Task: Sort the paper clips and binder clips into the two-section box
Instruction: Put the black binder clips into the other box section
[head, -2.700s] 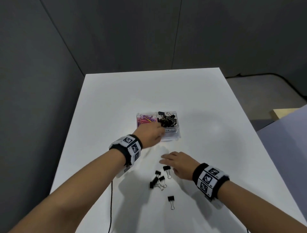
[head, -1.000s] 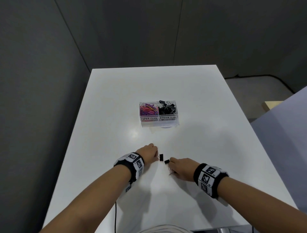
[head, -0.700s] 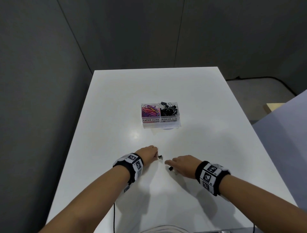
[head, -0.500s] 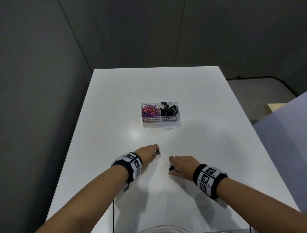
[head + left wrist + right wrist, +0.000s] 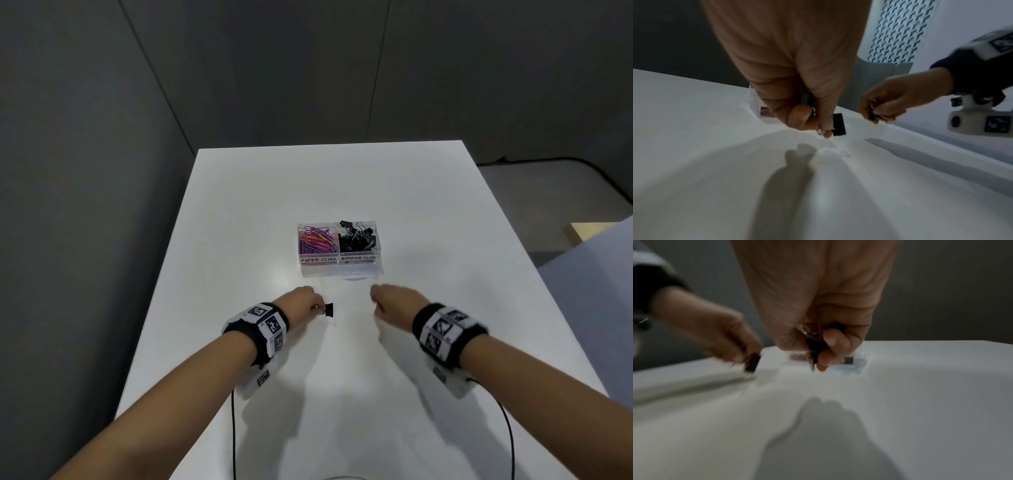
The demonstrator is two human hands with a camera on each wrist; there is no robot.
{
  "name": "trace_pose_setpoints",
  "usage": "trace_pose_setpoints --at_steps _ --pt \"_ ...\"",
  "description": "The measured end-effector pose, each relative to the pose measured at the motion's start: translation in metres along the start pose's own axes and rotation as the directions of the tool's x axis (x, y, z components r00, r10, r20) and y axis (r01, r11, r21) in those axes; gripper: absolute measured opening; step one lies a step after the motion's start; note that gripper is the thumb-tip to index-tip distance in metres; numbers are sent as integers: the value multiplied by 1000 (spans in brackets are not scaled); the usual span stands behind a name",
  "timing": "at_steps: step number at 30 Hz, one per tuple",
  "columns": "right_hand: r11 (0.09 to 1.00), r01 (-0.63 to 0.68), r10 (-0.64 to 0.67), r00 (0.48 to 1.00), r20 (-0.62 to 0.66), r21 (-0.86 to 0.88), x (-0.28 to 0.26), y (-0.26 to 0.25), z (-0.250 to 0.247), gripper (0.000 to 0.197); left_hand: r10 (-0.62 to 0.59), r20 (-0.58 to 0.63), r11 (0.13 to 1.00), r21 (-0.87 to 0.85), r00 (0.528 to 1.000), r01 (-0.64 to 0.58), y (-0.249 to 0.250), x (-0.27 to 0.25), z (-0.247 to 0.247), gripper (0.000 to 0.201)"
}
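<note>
The clear two-section box [image 5: 340, 267] stands mid-table, with coloured paper clips [image 5: 317, 238] in its left section and black binder clips [image 5: 358, 236] in its right. My left hand [image 5: 303, 303] hovers just above the table in front of the box and pinches black binder clips [image 5: 838, 124] by their wire handles; one [image 5: 329, 309] sticks out to the right. My right hand [image 5: 394, 303] is raised to the right of it, its fingers curled round more binder clips [image 5: 815, 344], which the head view hides.
The white table [image 5: 342, 192] is bounded by dark grey walls at the back and left. Black cables [image 5: 233, 435] run from both wrists toward the near edge. A pale panel [image 5: 589, 284] stands past the right edge.
Both hands have lifted off the table and moved toward the box with binder clips in them. The loose clips seen on the table earlier are gone from it.
</note>
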State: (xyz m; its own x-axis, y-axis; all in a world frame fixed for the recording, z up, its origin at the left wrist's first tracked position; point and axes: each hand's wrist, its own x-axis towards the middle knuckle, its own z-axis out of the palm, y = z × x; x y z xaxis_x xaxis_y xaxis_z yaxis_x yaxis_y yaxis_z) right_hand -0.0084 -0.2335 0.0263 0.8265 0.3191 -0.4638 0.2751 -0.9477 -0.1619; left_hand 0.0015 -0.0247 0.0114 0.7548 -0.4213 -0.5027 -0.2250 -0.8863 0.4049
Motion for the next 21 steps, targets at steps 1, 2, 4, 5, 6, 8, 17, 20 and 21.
trace_pose_setpoints --at_steps 1,2,4,5,6,8,17,20,21 --pt "999 -27 29 998 -57 45 9 5 -13 21 9 -8 1000 2 1000 -9 -1 2 -6 30" --pt "995 -46 56 992 -111 93 18 8 -27 17 20 -16 1000 6 1000 -20 -1 4 -13 29" --pt "983 -67 104 971 -216 169 37 14 -52 15 42 -40 999 2 998 -42 -2 10 -24 27" --pt "979 -74 124 957 -262 192 47 16 -63 17 51 -56 999 -15 997 -52 -3 13 -28 27" --pt "975 -81 141 946 -292 207 57 19 -71 18 62 -73 997 -33 995 -65 -4 15 -32 26" --pt "971 -90 155 942 -299 220 78 22 -82 21 83 -98 995 -54 992 -89 -5 19 -38 24" --pt "988 -43 76 970 -230 145 116 7 -72 31 168 -144 983 -55 975 -177 -11 35 -59 17" --pt "980 -42 86 971 -224 196 112 15 -71 36 173 -166 979 -82 971 -188 -8 38 -65 16" --pt "980 -44 86 973 -215 195 110 18 -71 36 177 -171 978 -79 969 -193 -6 39 -67 16"
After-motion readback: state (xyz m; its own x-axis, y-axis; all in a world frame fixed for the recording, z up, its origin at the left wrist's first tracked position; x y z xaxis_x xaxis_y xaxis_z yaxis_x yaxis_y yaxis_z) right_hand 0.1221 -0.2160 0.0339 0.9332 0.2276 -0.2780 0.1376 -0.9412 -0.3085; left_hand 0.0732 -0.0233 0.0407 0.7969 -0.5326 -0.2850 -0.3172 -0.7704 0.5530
